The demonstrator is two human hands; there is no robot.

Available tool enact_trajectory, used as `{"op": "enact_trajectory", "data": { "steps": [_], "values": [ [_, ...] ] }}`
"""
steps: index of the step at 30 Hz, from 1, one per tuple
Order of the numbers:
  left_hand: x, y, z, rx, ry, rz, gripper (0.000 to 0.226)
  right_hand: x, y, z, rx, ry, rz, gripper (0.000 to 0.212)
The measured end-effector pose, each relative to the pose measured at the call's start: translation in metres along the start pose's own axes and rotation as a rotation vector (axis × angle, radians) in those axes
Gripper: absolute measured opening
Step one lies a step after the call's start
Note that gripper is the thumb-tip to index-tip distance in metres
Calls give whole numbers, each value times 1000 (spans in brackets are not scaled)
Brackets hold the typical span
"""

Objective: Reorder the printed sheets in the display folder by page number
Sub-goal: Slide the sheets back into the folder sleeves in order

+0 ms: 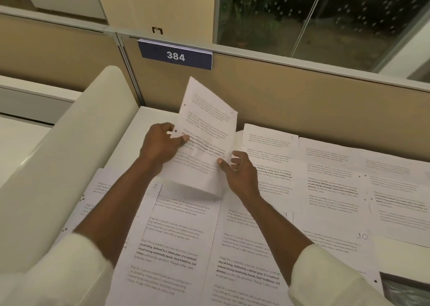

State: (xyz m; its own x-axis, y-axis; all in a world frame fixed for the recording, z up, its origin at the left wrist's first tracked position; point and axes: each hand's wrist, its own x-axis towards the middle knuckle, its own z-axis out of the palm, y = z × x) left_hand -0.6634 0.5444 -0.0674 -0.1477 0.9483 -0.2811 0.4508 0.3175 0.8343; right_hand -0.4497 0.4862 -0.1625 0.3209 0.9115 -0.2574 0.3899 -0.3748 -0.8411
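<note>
Both hands hold one printed sheet (207, 124) lifted and bent above the desk. My left hand (160, 146) pinches its punched left edge, thumb on the printed face. My right hand (239, 172) grips its lower right part, thumb on the front. Several other printed sheets lie spread flat on the white desk (151, 115): one marked 7 (162, 243) under my left forearm, one marked 9 (251, 247) under my right forearm, one marked 10 (335, 212) to the right, and one (271, 143) behind my right hand. No display folder can be made out.
A beige cubicle partition (290, 96) with a blue sign reading 384 (175, 55) closes the far side. A cream curved panel (76, 143) rises on the left. A dark object (407, 289) shows at the bottom right corner.
</note>
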Motion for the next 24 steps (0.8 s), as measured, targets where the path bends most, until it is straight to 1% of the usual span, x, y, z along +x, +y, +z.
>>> {"op": "enact_trajectory", "data": {
  "steps": [2,4,6,10,12,14,16,20,24],
  "values": [
    [-27,-4,-15,-114,-19,10,16,-7,-7,-7,222,-35,126,72],
    [-55,-13,-26,-216,-33,-30,19,-17,-9,-15,422,-88,227,68],
    [-82,-24,-32,-305,-76,-84,23,-35,-9,-27,519,-136,252,61],
    [-133,-50,-21,-400,-166,-171,27,-95,8,-60,486,-176,158,43],
    [-155,-62,-3,-382,-194,-186,24,-130,29,-80,408,-143,114,34],
    [-178,-72,22,-324,-203,-166,20,-164,54,-100,329,-93,105,28],
    [-202,-79,50,-273,-241,-114,21,-195,80,-124,313,-31,124,27],
    [-248,-84,103,-93,-370,-25,18,-248,125,-179,353,87,205,26],
    [-299,-70,150,-59,-426,41,17,-296,164,-232,408,188,276,24]
  ]
}}
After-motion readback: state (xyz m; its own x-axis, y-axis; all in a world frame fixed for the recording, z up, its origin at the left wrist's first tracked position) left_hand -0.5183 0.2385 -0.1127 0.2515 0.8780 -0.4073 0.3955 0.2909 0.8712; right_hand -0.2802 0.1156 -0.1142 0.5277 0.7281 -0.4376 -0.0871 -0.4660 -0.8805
